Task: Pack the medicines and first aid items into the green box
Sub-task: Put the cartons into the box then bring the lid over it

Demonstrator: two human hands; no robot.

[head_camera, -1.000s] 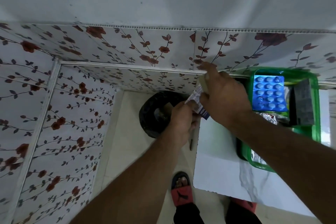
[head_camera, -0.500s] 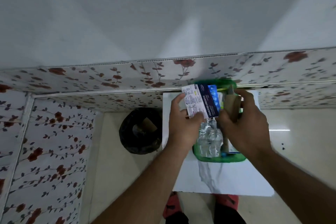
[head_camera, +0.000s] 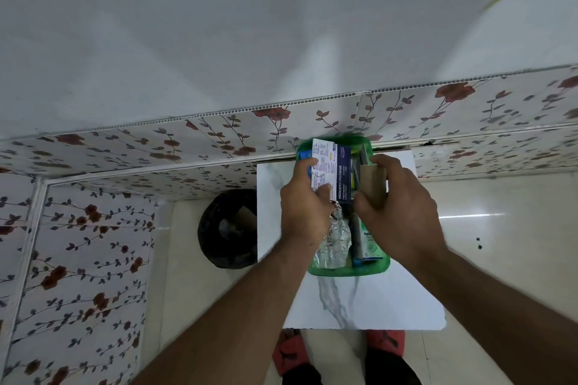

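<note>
Quick count from my end: one green box (head_camera: 347,272) mid-frame, one dressings carton (head_camera: 342,175) in my left hand (head_camera: 305,212), one brown cardboard piece (head_camera: 372,184) in my right hand (head_camera: 400,212). There's one crumpled foil strip (head_camera: 336,244) and one green-and-white carton (head_camera: 370,244) in the box, one black bin (head_camera: 225,228) left of centre, and two red sandals (head_camera: 291,350) (head_camera: 386,341) at the bottom.

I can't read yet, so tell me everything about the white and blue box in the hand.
The dressings box is a small flat cardboard carton, white with tiny print on one face, dark blue beside it reading "Medicated Dressings". It is upright over the green box. The left hand grips its lower part; the right hand holds a brown card beside it.
</note>
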